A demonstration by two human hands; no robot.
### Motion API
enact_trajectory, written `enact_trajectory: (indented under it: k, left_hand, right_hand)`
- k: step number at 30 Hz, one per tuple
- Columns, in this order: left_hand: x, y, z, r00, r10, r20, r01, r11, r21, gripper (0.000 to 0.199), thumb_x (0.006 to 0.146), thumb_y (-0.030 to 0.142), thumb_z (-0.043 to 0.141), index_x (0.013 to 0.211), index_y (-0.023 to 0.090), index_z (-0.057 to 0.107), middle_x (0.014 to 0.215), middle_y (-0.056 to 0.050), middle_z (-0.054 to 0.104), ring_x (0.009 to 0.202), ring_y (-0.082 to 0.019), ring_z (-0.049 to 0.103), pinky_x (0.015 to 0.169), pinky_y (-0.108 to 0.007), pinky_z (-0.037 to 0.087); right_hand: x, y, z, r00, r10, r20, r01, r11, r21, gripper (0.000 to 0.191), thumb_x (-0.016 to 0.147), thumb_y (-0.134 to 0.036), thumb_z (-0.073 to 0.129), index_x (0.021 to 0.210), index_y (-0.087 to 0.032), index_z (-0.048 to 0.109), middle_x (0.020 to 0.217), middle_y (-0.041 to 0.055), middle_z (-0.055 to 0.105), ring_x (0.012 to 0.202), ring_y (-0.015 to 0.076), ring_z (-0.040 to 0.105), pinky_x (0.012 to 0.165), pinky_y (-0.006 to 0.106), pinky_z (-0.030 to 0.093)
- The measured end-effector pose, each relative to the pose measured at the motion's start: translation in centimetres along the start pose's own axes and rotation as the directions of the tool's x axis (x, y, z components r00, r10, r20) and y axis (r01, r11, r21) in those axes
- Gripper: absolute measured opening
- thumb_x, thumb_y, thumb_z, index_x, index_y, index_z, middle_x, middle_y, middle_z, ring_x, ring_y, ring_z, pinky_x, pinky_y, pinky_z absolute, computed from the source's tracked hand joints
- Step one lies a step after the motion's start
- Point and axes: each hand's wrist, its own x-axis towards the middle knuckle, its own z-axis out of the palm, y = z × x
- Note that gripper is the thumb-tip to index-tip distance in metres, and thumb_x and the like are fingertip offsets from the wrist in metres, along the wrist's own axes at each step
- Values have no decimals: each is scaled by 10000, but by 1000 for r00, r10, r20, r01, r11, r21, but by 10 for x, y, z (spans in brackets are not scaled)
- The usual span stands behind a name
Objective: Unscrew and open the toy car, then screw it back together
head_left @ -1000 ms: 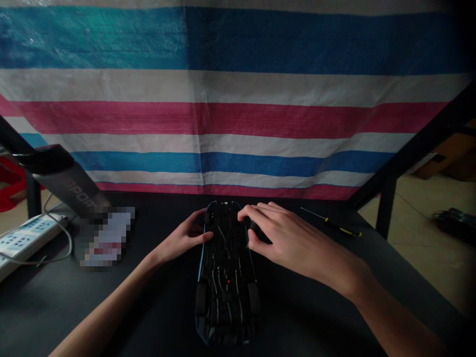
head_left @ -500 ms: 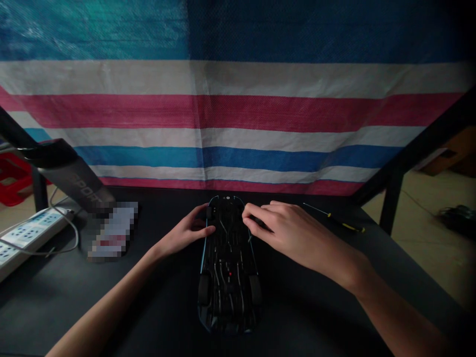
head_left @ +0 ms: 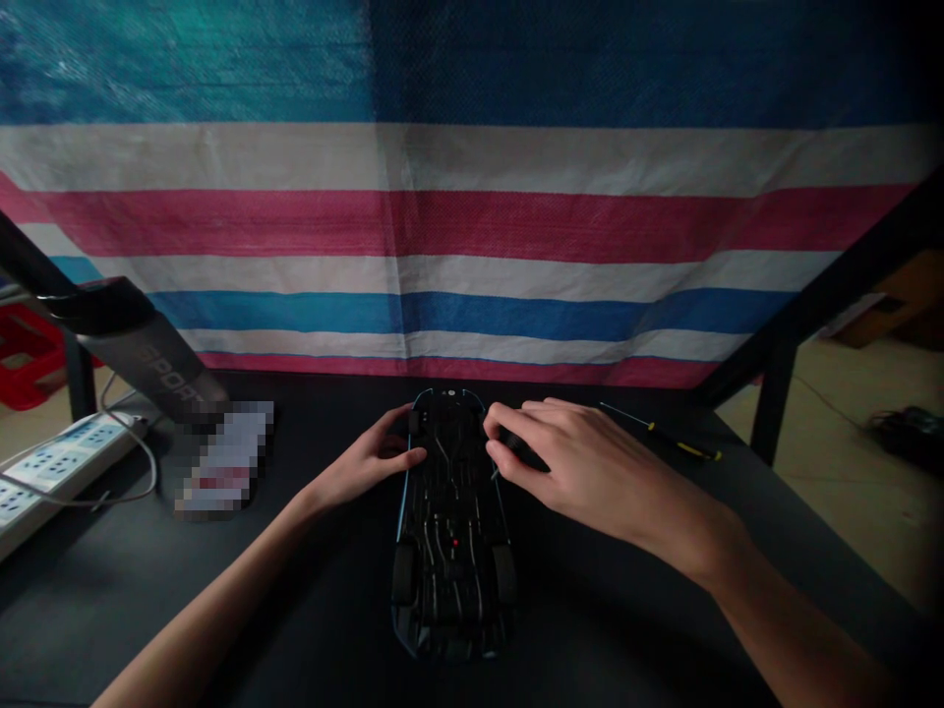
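A toy car (head_left: pixel 455 492) lies upside down on the dark table (head_left: pixel 310 610), its black underside facing up and blue bodywork showing along the edges. My left hand (head_left: pixel 376 450) grips its left side towards the far end, the thumb over the underside and the fingers partly hidden behind. At the far right corner, where the wheel is out of sight, my right hand (head_left: pixel 550 442) has thumb and forefinger curled close together. Something dark shows between them, too dim to name. Wheels show at the other corners.
A screwdriver (head_left: pixel 682 444) with a black and yellow handle lies right of my right hand. Further left are a grey bottle (head_left: pixel 154 349), a blurred-out flat item (head_left: pixel 228 457) and a white power strip (head_left: pixel 63 462) with a cable. A striped sheet (head_left: pixel 472 226) hangs behind the table.
My right hand has shifted slightly to the right, away from the car's edge, and its thumb and forefinger sit a little further apart. My left hand and the car are still.
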Motion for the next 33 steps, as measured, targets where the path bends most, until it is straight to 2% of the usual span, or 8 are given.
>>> enact_trajectory:
  k: [3, 9, 13, 16, 21, 26, 29, 33]
  left_hand:
    - [1, 0, 0, 1000, 3, -3, -3, 1000, -4, 822, 894, 451, 700, 1566, 246, 274, 1208, -103, 701, 1123, -294, 668, 1009, -489, 486]
    - [0, 1, 1, 1000, 17, 10, -16, 999, -27, 807, 903, 443, 692, 1564, 251, 272, 1284, -112, 673, 1164, -296, 650, 1034, -494, 475]
    - [-1, 2, 1, 1000, 8, 2, -7, 1000, -23, 816, 901, 451, 693, 1569, 253, 267, 1268, -111, 682, 1144, -296, 660, 1021, -492, 481]
    - [-2, 3, 1, 1000, 4, 7, -4, 1000, -20, 806, 905, 454, 687, 1567, 258, 272, 1244, -104, 690, 1127, -290, 664, 1004, -478, 490]
    - [-1, 3, 0, 1000, 9, 27, -8, 1000, -22, 805, 913, 452, 677, 1574, 257, 261, 1208, -100, 698, 1131, -290, 662, 1017, -482, 481]
    - [-1, 3, 0, 1000, 17, 11, -17, 1000, -11, 802, 907, 447, 682, 1573, 261, 275, 1238, -106, 684, 1145, -297, 654, 1021, -491, 483]
    - [-1, 4, 1, 1000, 23, 17, -22, 1000, -12, 791, 910, 446, 678, 1570, 264, 281, 1243, -105, 680, 1147, -294, 650, 1021, -491, 484]
    - [-1, 4, 1, 999, 20, 27, -20, 1000, -23, 783, 918, 444, 672, 1566, 261, 273, 1243, -105, 681, 1140, -292, 654, 1012, -486, 486]
  right_hand:
    - [0, 1, 1, 999, 20, 27, -20, 1000, -5, 149, 1042, -299, 462, 1097, -240, 587, 859, 14, 680, 767, 194, 655, 698, 341, 468]
    - [1, -4, -6, 1000, 4, 23, -7, 990, 138, 155, 930, -151, 553, 1064, -227, 547, 1017, 37, 665, 960, 201, 625, 864, 352, 483]
    - [1, -4, -5, 999, 27, 30, -29, 997, 76, 83, 984, -273, 539, 1048, -248, 587, 869, 6, 670, 814, 198, 646, 765, 354, 476]
    - [2, -1, -2, 998, 40, 56, -44, 996, 83, 135, 1032, -317, 492, 987, -243, 596, 785, -8, 651, 723, 176, 641, 691, 327, 454]
    - [2, 2, -3, 999, -18, 41, 13, 991, 134, 57, 985, -189, 520, 993, -232, 555, 918, 15, 661, 847, 180, 626, 779, 332, 474]
    - [2, 0, -5, 1000, -24, 8, 23, 994, 111, 151, 873, -122, 557, 970, -229, 516, 939, 22, 647, 890, 195, 611, 817, 355, 467]
    - [2, -2, -3, 1000, 19, -2, -19, 999, 35, 37, 945, -210, 537, 975, -231, 541, 865, 14, 649, 813, 199, 623, 765, 363, 453]
    - [2, 0, 1, 999, 17, 38, -18, 999, 29, 149, 1047, -288, 440, 1014, -235, 575, 810, 5, 658, 738, 187, 638, 675, 336, 438]
